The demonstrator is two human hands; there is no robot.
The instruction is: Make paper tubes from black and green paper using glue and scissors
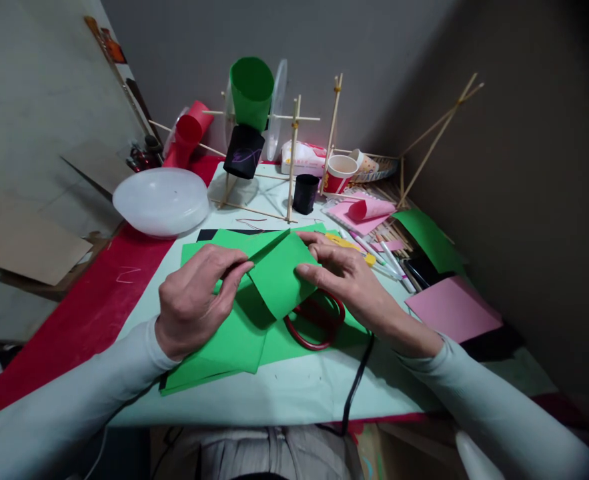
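Observation:
Between my two hands is a small folded piece of green paper, raised above the table. My left hand pinches its left edge between thumb and fingertips. On the other side, my right hand grips the right edge, thumb in front and fingers behind. Under the paper lie red-handled scissors, their blades hidden from view. Several larger green sheets are spread beneath both hands, overlapping one another.
Behind stands a wooden stick frame bearing a green paper cup and a black one. A translucent plastic bowl sits left. Pens, a yellow cutter, pink paper and a red cup crowd the right.

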